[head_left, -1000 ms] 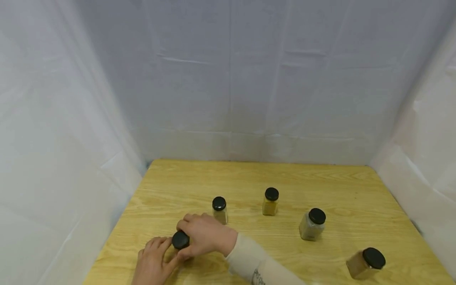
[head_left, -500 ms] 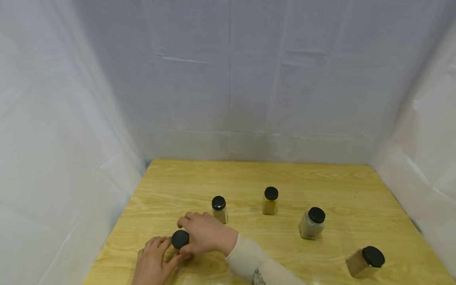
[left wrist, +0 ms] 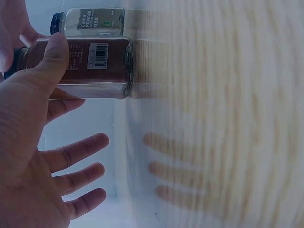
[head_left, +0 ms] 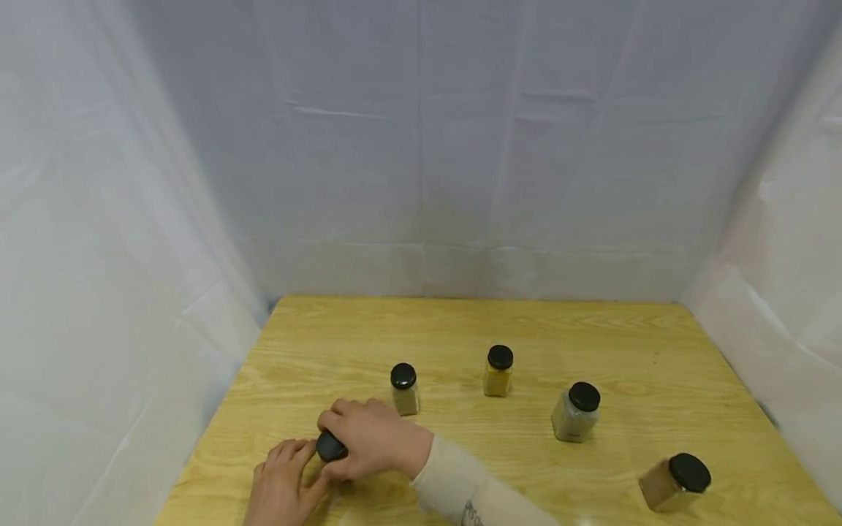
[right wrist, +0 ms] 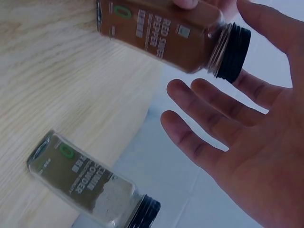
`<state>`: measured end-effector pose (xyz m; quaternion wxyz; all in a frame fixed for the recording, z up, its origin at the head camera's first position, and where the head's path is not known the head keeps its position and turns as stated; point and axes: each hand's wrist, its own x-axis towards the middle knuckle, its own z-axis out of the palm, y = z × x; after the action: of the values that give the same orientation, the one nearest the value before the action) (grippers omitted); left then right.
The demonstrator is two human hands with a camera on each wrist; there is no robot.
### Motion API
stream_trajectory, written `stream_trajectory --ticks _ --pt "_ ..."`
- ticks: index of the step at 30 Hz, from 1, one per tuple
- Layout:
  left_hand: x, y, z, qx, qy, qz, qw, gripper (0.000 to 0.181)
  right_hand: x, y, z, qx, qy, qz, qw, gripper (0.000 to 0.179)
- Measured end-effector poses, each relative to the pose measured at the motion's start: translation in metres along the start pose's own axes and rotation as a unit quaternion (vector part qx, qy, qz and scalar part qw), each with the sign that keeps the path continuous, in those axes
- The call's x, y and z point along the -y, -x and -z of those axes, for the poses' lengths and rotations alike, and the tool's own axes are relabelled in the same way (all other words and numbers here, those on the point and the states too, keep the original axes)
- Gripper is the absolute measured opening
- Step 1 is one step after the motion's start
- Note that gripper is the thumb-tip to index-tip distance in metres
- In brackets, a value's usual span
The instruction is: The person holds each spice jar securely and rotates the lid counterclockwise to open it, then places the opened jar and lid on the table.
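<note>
A jar of red sweet pepper powder (right wrist: 164, 35) stands upright at the front left of the table. My left hand (head_left: 279, 486) grips its glass body between thumb and index finger; the other three fingers are spread, as the left wrist view shows. With thumb and index finger, my right hand (head_left: 378, 438) pinches the jar's black lid (right wrist: 233, 53), its remaining fingers extended. Glass threads show below the lid. Just behind the right hand is a cumin powder jar (head_left: 405, 398) with a black lid on, untouched. In the head view the hands hide most of the red pepper jar.
Further right on the wooden table (head_left: 329, 329) stand a jar of yellow powder (head_left: 498, 380), a jar with pale contents (head_left: 572, 420) and a jar of brown powder (head_left: 664, 488), all black-lidded. White sheeting (head_left: 421, 146) encloses the back and sides.
My right hand has turned and shifted slightly left over the lid, covering more of it. My left hand stays in place on the jar. The other jars have not moved.
</note>
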<state>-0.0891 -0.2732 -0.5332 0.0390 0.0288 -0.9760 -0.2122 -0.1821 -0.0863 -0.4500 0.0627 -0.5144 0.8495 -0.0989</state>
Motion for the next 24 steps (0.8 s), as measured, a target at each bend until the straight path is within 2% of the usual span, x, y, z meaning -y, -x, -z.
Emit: stream_trajectory --ticks 4,9,13,17,24 --pt "-0.001 0.001 0.000 0.000 0.000 -0.001 1.0000 0.057 0.003 0.001 -0.001 0.004 -0.005 -0.001 1.0000 0.049" --pt "-0.002 0.002 0.000 -0.006 -0.010 -0.006 0.9999 0.060 0.000 0.004 0.002 0.007 -0.007 -0.026 0.9996 0.055" --pt "-0.003 0.002 0.001 -0.013 -0.006 -0.007 0.9999 0.068 -0.006 0.006 0.005 0.004 -0.011 -0.037 0.9992 0.046" --pt "-0.004 0.002 0.001 -0.014 0.005 -0.004 0.9999 0.069 -0.010 0.007 0.004 -0.001 -0.012 -0.033 0.9994 0.037" --pt "-0.001 0.000 0.000 -0.001 -0.002 -0.001 1.0000 0.058 -0.003 0.003 0.003 0.002 0.011 -0.013 0.9999 0.049"
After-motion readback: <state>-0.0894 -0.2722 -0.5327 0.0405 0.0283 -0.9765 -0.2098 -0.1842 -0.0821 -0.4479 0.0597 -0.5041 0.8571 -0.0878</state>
